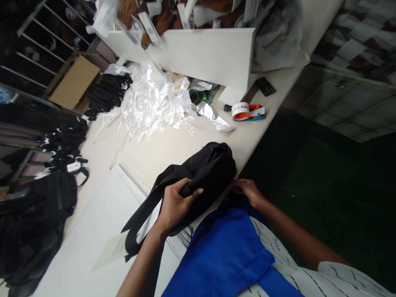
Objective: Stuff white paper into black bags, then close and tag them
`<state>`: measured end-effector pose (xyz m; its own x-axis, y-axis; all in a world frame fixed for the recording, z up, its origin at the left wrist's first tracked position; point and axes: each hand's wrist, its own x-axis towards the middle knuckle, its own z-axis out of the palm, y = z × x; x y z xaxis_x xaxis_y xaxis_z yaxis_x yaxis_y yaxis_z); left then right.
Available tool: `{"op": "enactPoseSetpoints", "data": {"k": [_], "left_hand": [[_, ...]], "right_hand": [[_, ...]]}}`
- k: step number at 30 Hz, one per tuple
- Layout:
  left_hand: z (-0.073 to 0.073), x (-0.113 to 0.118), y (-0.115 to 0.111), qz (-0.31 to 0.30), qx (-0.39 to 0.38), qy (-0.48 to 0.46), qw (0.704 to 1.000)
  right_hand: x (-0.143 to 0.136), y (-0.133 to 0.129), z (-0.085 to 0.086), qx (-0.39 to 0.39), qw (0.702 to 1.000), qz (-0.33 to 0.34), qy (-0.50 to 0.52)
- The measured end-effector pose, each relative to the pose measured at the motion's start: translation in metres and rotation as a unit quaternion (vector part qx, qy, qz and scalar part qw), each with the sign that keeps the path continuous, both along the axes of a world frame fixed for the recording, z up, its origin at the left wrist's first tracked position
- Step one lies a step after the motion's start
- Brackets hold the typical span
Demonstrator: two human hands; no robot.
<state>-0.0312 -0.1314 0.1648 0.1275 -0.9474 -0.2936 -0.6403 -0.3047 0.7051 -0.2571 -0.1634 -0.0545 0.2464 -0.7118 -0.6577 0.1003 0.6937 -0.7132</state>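
A black fabric bag [213,170] lies on the white table near its front edge, straps trailing toward the lower left. Wrapped round a black strap or fold on top of it is my left hand [176,204], thumb pointing right. A white tag [149,221] shows beside my left wrist. At the table edge, by the bag's right end, my right hand [246,190] has curled fingers, partly hidden against dark cloth; what they hold cannot be made out.
Crumpled clear plastic [150,103] lies beyond the bag. An orange tape dispenser [247,112] and a black phone-like object [265,86] sit near the edge. White boards [94,231] lie on the table. Black bags [29,220] are piled at left; a white shelf [208,53] stands behind.
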Motion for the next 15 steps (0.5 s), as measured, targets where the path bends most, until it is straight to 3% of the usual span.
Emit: {"op": "enactPoseSetpoints", "data": {"k": [3, 7, 9, 11, 13, 15], "left_hand": [[0.006, 0.003, 0.007, -0.018, -0.004, -0.028, 0.999], [0.017, 0.018, 0.001, -0.076, -0.005, -0.096, 0.992], [0.026, 0.033, -0.003, -0.109, -0.014, -0.135, 0.985], [0.038, 0.049, -0.002, -0.139, -0.012, -0.162, 0.977], [0.051, 0.062, 0.004, -0.171, -0.002, -0.171, 0.970], [0.059, 0.063, 0.015, -0.211, 0.005, -0.168, 0.963]], "right_hand": [[-0.005, -0.020, -0.014, -0.035, 0.997, -0.034, 0.055], [0.028, -0.020, -0.021, -0.065, 0.997, 0.032, -0.006], [0.051, -0.006, -0.017, -0.101, 0.986, 0.115, -0.065], [0.066, 0.008, -0.009, -0.119, 0.951, 0.237, -0.157], [0.065, 0.013, -0.001, -0.121, 0.897, 0.369, -0.211], [0.048, 0.003, 0.000, -0.124, 0.879, 0.436, -0.145]]}}
